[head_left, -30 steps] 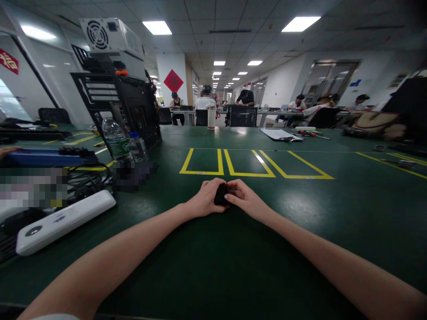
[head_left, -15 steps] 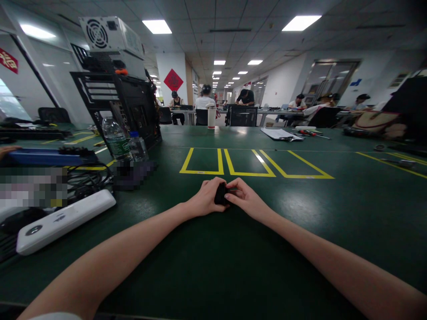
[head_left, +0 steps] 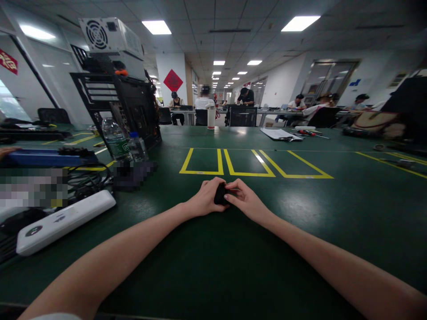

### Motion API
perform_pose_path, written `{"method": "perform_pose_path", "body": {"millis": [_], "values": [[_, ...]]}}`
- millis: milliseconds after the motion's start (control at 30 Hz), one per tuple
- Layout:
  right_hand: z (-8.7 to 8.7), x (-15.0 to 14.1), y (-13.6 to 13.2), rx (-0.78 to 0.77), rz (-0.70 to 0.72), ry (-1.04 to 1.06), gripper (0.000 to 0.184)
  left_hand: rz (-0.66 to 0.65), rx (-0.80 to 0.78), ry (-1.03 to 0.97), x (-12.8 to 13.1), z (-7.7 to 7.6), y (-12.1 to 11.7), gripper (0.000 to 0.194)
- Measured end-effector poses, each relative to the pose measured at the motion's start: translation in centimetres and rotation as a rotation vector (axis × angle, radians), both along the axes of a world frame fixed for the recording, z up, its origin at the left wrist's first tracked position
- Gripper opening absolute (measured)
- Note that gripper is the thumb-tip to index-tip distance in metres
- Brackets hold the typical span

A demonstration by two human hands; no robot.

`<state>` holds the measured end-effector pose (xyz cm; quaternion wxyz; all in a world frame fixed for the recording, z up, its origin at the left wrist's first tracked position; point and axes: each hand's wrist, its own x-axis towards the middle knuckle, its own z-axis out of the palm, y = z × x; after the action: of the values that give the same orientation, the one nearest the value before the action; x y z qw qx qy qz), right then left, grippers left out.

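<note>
Between my two hands is a small black object [head_left: 220,194], dark and partly covered, so its kind does not show. My left hand [head_left: 207,197] is wrapped round its left side, thumb below and fingers above. From the right, the fingertips and thumb of my right hand [head_left: 243,195] pinch at the object's right edge. Both hands are low over the green table [head_left: 230,262], just on the near side of the yellow tape outlines [head_left: 202,172].
At left stand an open computer case [head_left: 133,102], a water bottle [head_left: 115,138] and a smaller blue-capped bottle [head_left: 137,146]. A long white device [head_left: 66,222] lies nearer. Farther back are a white cup [head_left: 211,118] and a clipboard [head_left: 280,134]. People sit beyond.
Almost nothing differs. My right hand has shifted very slightly at the black object's edge, while my left hand keeps its hold in the same place.
</note>
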<state>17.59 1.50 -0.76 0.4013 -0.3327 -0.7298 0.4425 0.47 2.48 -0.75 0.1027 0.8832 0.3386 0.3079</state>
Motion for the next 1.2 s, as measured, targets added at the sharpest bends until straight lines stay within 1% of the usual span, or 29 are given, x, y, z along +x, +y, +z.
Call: {"method": "perform_pose_path", "body": {"millis": [200, 333, 400, 533, 667, 767, 900, 967, 1067, 1200], "values": [[0.48, 0.27, -0.01, -0.063, 0.014, -0.029, 0.028, -0.006, -0.009, 0.008, -0.04, 0.11, 0.0, 0.055], [0.35, 0.29, 0.1, -0.084, 0.078, 0.021, 0.028, -0.001, -0.024, 0.016, -0.09, 0.27, -0.17, 0.056], [0.16, 0.23, 0.12, -0.076, 0.085, 0.05, 0.027, -0.003, -0.029, 0.016, -0.09, 0.31, -0.23, 0.054], [0.0, 0.14, 0.13, -0.06, 0.042, 0.017, 0.02, 0.005, -0.041, 0.001, -0.01, 0.36, -0.23, 0.052], [0.28, 0.24, 0.13, -0.045, -0.001, -0.028, 0.028, 0.004, -0.052, 0.003, 0.0, 0.4, -0.19, 0.053], [0.42, 0.35, 0.15, -0.092, 0.044, -0.034, 0.03, -0.003, -0.045, 0.006, -0.07, 0.34, -0.13, 0.054], [0.29, 0.29, 0.1, -0.093, 0.122, 0.055, 0.029, -0.006, -0.024, 0.009, -0.07, 0.14, 0.0, 0.055], [0.22, 0.22, 0.03, -0.089, 0.108, 0.068, 0.027, 0.002, -0.025, 0.001, 0.0, 0.07, 0.06, 0.055], [0.28, 0.14, -0.04, -0.07, 0.053, 0.033, 0.021, 0.016, -0.046, -0.008, 0.12, 0.14, 0.05, 0.053], [0.44, 0.07, -0.07, -0.043, 0.03, -0.003, 0.026, 0.013, -0.079, -0.011, 0.13, 0.46, -0.14, 0.054]]}}
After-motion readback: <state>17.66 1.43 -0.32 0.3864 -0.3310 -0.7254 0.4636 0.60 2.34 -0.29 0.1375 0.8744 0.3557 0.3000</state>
